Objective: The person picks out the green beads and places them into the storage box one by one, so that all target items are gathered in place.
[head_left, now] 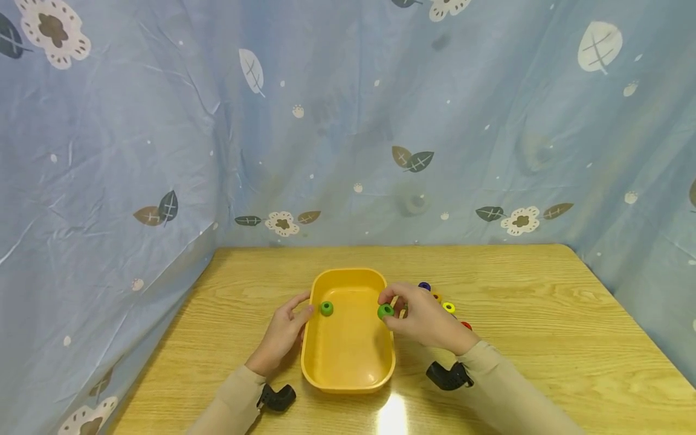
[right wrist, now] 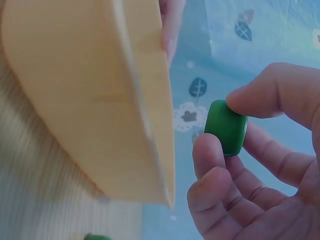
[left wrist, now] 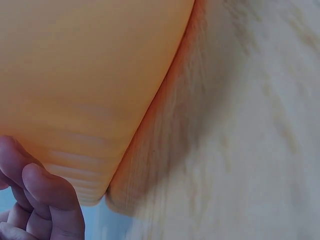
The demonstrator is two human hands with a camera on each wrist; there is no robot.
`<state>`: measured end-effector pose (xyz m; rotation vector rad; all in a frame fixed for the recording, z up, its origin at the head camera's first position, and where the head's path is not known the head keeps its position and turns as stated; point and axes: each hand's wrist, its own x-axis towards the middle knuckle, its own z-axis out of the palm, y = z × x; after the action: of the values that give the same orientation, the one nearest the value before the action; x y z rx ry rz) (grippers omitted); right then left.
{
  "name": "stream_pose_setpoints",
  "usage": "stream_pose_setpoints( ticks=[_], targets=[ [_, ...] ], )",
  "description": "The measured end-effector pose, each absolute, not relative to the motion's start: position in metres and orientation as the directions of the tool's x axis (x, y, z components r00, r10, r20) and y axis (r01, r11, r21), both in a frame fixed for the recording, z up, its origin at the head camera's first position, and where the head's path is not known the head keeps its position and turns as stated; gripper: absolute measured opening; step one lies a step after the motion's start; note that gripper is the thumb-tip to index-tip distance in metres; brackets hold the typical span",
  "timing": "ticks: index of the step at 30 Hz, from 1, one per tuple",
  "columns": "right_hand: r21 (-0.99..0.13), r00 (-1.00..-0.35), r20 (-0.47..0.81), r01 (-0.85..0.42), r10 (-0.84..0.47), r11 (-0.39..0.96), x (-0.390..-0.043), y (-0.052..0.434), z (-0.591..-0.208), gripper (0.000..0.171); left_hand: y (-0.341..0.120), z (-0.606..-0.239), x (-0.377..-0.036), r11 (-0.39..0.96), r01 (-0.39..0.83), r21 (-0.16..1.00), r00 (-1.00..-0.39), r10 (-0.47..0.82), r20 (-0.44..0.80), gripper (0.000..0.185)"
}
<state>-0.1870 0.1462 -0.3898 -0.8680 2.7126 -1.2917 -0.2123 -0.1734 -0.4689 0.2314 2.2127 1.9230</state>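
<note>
Head view: right hand (head_left: 426, 320) pinching a green bead (head_left: 385, 312), round with a centre hole, over the yellow tray (head_left: 348, 362); left hand (head_left: 283, 332) touching the rim.
Right wrist: bead (right wrist: 226, 126) glossy, between thumb and forefinger.
Left wrist: fingers (left wrist: 50, 200) curled beside the tray wall (left wrist: 80, 75).

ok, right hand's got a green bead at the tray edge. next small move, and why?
Probably ease the right hand a little further over the yellow tray and let go. It pinches a green bead at the tray's right rim, one green bead already lies inside, and the left hand rests against the left wall, steadying it.
</note>
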Motion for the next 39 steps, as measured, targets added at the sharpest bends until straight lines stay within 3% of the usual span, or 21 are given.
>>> stream_pose_setpoints(
  ticks=[24,39],
  targets=[
    [-0.721,-0.846,0.088,-0.419,-0.526,0.552,-0.233,0.082,-0.376,0.019,-0.174,-0.466,-0.215,0.154,-0.014,0.988,-0.968,0.245,-0.052,0.053],
    [-0.674,-0.872,-0.044,-0.335,-0.488,0.658,-0.257,0.054,-0.396,0.020,-0.172,-0.467,-0.216,0.124,-0.030,0.992,-0.964,0.258,-0.061,0.050]
  ],
)
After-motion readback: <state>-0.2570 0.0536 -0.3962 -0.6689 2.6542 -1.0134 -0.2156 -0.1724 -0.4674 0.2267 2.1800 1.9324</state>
